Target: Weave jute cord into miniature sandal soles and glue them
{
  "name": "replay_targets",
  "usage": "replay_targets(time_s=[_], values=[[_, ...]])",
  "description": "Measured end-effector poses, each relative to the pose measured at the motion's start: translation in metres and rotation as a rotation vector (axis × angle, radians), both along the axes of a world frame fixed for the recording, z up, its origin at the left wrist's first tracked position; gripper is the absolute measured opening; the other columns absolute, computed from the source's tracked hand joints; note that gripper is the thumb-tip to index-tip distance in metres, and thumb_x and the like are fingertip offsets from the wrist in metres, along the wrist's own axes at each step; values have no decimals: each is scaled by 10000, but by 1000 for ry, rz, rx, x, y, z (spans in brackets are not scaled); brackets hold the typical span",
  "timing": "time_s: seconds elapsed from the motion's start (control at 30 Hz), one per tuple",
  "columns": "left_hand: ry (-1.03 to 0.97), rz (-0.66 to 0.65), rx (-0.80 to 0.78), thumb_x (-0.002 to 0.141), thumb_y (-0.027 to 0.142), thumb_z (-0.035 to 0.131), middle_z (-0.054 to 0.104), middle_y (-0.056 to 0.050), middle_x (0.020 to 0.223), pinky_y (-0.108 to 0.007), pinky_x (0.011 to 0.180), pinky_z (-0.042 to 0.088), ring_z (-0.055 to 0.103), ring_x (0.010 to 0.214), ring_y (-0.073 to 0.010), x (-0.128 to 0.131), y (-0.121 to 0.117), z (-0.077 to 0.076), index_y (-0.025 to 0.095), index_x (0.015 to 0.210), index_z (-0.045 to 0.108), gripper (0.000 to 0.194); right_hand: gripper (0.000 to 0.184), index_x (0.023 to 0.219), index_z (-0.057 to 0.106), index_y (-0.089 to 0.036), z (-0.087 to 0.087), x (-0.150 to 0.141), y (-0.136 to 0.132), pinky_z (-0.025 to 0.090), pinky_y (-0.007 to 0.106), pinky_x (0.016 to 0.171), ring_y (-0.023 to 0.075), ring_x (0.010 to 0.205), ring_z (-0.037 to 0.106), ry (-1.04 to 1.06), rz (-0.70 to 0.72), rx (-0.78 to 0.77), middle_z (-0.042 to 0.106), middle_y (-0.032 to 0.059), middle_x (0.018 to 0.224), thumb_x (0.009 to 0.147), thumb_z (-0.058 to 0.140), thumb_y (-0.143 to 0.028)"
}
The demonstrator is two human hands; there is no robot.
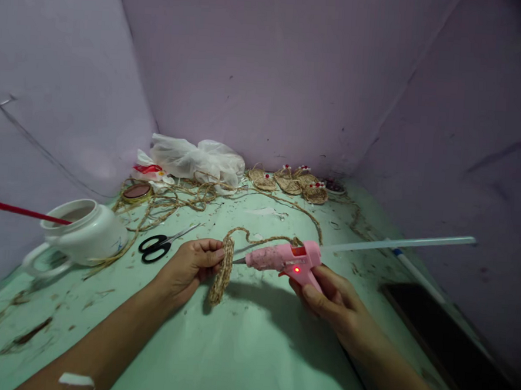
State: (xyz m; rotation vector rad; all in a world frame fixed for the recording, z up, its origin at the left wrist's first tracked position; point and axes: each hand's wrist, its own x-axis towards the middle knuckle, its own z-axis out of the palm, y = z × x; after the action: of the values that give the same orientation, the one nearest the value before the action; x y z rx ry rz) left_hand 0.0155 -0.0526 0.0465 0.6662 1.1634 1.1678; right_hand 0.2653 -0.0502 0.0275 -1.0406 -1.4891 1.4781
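Observation:
My left hand (194,264) pinches a flat oval coil of jute rope (223,270), held on edge above the green floor. A loose tail of the rope (262,239) runs from the coil toward the back. My right hand (329,296) grips a pink glue gun (285,258) by its handle, red light lit. Its nozzle points left and touches the coil. A long clear glue stick (399,243) pokes out of the gun's back to the right.
Black scissors (160,246) lie just left of my left hand. A white jar (84,231) with a red stick (25,212) sits at far left. Tangled jute (172,198), a plastic bag (196,159), a round tin (136,192) and several small woven pieces (294,182) lie by the back wall.

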Motion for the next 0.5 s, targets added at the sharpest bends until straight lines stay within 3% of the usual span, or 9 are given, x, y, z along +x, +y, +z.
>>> replay_targets(time_s=[0.5], values=[[-12, -1, 6, 533, 173, 819, 620, -19, 592, -195, 493, 450, 533, 492, -87, 0, 0, 0, 91, 691, 646, 248, 340, 756, 625, -192, 3, 0, 0, 241, 215, 421, 101, 497, 304, 38, 43, 24, 384, -32, 594, 740, 625, -532]])
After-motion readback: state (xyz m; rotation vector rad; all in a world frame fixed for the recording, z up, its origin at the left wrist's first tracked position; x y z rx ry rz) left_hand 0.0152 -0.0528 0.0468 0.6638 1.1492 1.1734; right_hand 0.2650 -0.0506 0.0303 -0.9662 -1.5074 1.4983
